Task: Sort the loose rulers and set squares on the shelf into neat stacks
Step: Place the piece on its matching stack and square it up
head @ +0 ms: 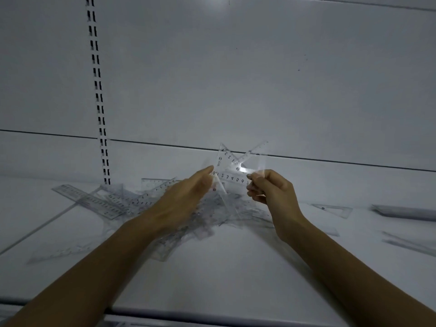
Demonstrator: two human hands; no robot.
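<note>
Inspection of your person covered two arms only, as seen from the head view. Your left forearm (94, 267) was bare along its whole visible length, from the lower left corner to the wrist, and slender in build. Your right forearm (342, 267) was likewise bare, from the lower right edge to the wrist, and of matching build. Your left hand (186, 197) was bare and smeared by blur, so its nails and knuckles could not be read. Your right hand (271, 187) was bare and sharper, with its knuckles showing plainly and long, slim fingers. Dim light left finer marks on either hand undetermined.
</note>
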